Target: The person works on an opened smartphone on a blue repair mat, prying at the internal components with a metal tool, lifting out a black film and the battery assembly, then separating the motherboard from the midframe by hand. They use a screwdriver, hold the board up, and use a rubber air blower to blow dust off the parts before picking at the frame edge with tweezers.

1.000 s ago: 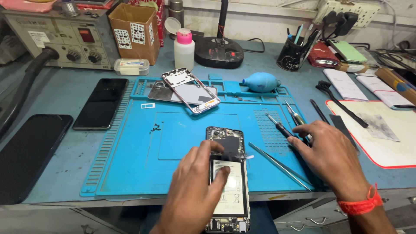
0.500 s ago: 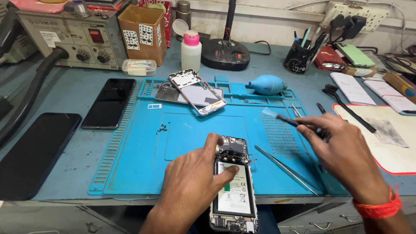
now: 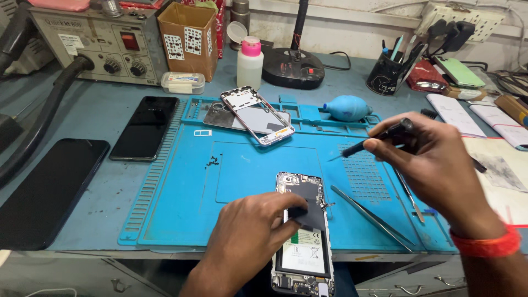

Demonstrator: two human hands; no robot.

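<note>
The opened phone (image 3: 303,231), its back cover off so that the battery and circuit board showed, lay at the near edge of the table, its lower end jutting past the near edge of the blue work mat (image 3: 181,220). The left hand (image 3: 250,236) rested on the phone's left side, fingers (image 3: 294,212) pressed together on a dark flexible sheet lying over the phone's middle. The right hand (image 3: 434,165) hovered above the mat's right part, its fingers clamped on a black screwdriver (image 3: 379,140) whose thin tip pointed left and down, well apart from the phone. A pair of metal tweezers (image 3: 374,217) lay slantwise on the mat just beside the phone's right side. Near the mat's far edge a removed phone frame (image 3: 257,115) lay tilted over a grey back cover (image 3: 220,118), with a blue rubber air blower (image 3: 346,108) to their right. A small cluster of dark screws (image 3: 213,161) sat on the mat's left part. Off the mat, toward the table's left edge, two dark phones (image 3: 144,127) lay face up, the larger one (image 3: 47,190) nearer the near-left corner. A white bottle with a pink cap (image 3: 250,63) and a cardboard box (image 3: 188,38) stood along the far edge.
</note>
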